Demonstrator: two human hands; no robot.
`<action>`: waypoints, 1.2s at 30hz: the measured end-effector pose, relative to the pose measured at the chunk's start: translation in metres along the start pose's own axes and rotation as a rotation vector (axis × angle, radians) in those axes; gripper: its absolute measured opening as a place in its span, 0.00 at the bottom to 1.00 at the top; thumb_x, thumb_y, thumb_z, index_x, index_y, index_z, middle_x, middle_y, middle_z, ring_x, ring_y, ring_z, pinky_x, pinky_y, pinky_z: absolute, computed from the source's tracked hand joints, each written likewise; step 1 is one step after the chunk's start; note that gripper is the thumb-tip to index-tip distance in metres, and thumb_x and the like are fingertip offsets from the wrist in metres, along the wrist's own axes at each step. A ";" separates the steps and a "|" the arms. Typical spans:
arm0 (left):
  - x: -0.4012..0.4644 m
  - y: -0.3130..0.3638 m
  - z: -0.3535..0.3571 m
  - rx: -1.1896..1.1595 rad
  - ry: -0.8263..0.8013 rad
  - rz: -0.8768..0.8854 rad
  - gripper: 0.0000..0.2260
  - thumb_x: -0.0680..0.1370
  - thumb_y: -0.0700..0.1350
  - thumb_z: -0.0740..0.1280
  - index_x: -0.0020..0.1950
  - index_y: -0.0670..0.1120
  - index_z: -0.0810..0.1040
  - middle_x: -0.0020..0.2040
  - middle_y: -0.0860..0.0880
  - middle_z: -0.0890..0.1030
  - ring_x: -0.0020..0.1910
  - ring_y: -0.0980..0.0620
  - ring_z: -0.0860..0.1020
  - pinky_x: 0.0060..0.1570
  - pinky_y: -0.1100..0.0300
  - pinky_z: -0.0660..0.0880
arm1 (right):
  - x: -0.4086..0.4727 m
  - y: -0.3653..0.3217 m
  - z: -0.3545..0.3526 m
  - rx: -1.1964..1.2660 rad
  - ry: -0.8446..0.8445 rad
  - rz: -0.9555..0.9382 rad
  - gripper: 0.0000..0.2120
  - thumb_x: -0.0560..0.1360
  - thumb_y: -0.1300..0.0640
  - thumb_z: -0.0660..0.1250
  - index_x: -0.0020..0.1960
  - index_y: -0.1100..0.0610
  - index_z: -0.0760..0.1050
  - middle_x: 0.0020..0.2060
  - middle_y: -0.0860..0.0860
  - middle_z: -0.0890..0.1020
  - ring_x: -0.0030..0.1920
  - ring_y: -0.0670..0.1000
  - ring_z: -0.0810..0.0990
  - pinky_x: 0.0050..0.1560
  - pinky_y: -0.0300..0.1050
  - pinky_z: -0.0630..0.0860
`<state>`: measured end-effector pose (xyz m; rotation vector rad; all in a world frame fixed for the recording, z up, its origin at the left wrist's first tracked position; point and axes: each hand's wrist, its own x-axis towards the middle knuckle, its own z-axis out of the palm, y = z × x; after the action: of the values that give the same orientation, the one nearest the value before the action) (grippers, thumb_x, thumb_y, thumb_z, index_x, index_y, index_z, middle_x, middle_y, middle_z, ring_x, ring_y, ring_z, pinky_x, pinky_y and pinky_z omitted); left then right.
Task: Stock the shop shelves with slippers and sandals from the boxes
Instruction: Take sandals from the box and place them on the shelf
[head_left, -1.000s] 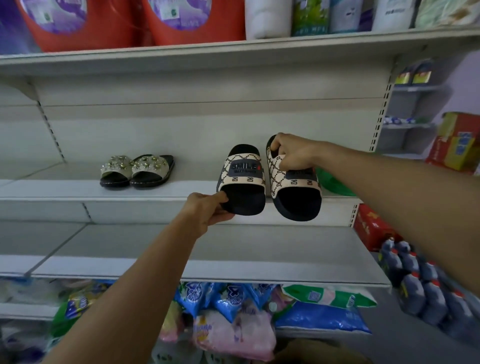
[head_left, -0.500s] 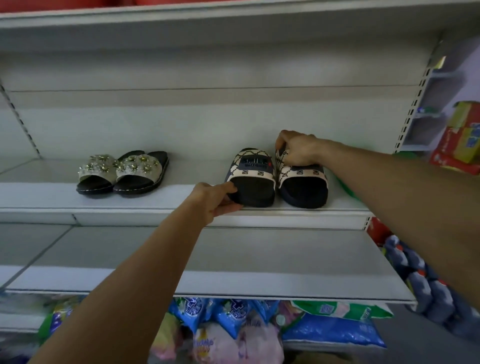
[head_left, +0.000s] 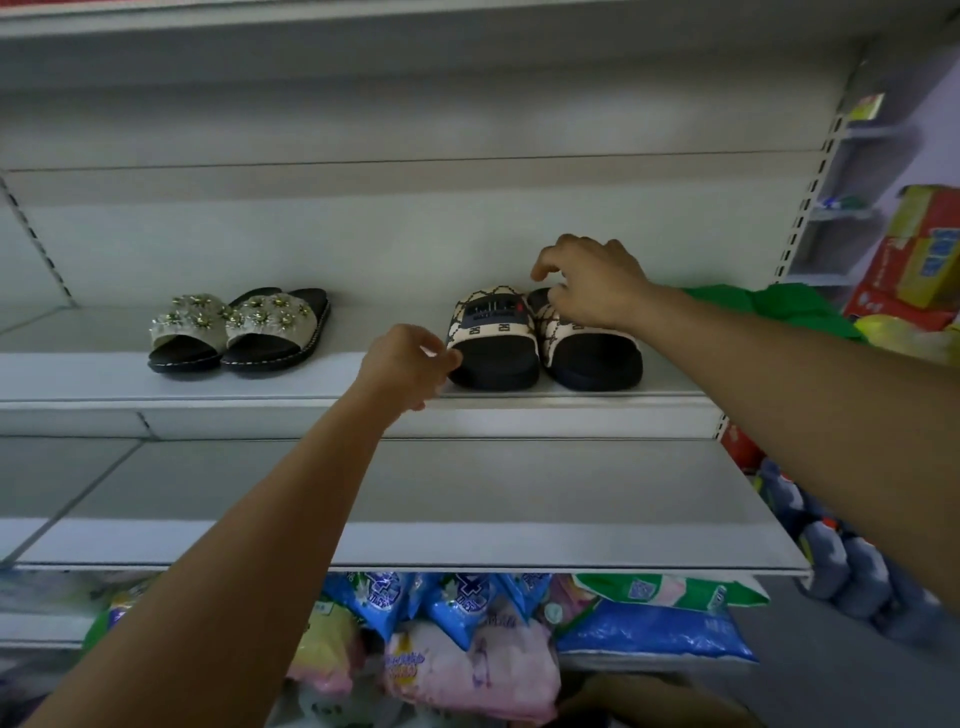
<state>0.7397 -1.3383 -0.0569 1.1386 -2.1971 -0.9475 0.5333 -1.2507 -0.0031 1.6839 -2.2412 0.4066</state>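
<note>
Two bare forearms reach up to a grey metal shop shelf. The left hand (head_left: 408, 366) hovers just beside the toe of the left patterned slide (head_left: 493, 338), its fingers loosely curled and holding nothing; whether a fingertip brushes the sole cannot be told. The right hand (head_left: 592, 283) is over the strap of the right patterned slide (head_left: 592, 353), fingers relaxed and arched, gripping nothing; contact with the strap is not clear.

Both slides stand flat and side by side on the upper shelf (head_left: 337, 374), touching each other, toes toward the shelf's front edge. They have thick, dark, rounded soles and cream fabric straps crossed with a dark diamond lattice; the left strap carries a dark logo patch.

Well apart to the left on the same shelf sits a pair of jewelled sandals (head_left: 239, 330), dark soles with pale straps covered in flower-shaped beads. A crumpled green bag (head_left: 769, 306) lies at the shelf's right end, behind the right forearm.

Below is a lower shelf (head_left: 519, 519) of smooth painted metal. Under it lie soft plastic packets (head_left: 467, 649) in blue, pink and green. Red and yellow cartons (head_left: 924, 260) are stacked at the far right, above blurred grey bottles (head_left: 841, 561).
</note>
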 end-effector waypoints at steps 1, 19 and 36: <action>-0.005 0.000 0.000 0.036 0.050 0.056 0.10 0.77 0.50 0.67 0.55 0.47 0.78 0.42 0.48 0.82 0.36 0.50 0.81 0.33 0.58 0.78 | -0.010 -0.003 -0.003 0.021 0.031 -0.007 0.16 0.74 0.60 0.61 0.61 0.52 0.75 0.60 0.53 0.74 0.60 0.55 0.73 0.62 0.51 0.64; -0.176 -0.063 0.123 0.055 -0.068 0.267 0.16 0.75 0.51 0.70 0.61 0.51 0.76 0.49 0.52 0.80 0.43 0.53 0.80 0.47 0.58 0.76 | -0.280 0.033 0.069 0.163 -0.113 0.083 0.16 0.77 0.47 0.61 0.63 0.49 0.72 0.58 0.49 0.76 0.57 0.52 0.76 0.53 0.48 0.68; -0.276 -0.222 0.266 -0.070 -0.604 -0.250 0.11 0.75 0.43 0.71 0.56 0.42 0.79 0.45 0.45 0.81 0.44 0.49 0.79 0.46 0.60 0.72 | -0.485 0.022 0.231 0.519 -0.593 0.721 0.04 0.76 0.51 0.65 0.50 0.46 0.77 0.47 0.46 0.81 0.49 0.48 0.79 0.52 0.43 0.74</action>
<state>0.8174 -1.1038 -0.4246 1.2291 -2.4780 -1.6383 0.6223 -0.9132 -0.4126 1.2197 -3.4201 0.7839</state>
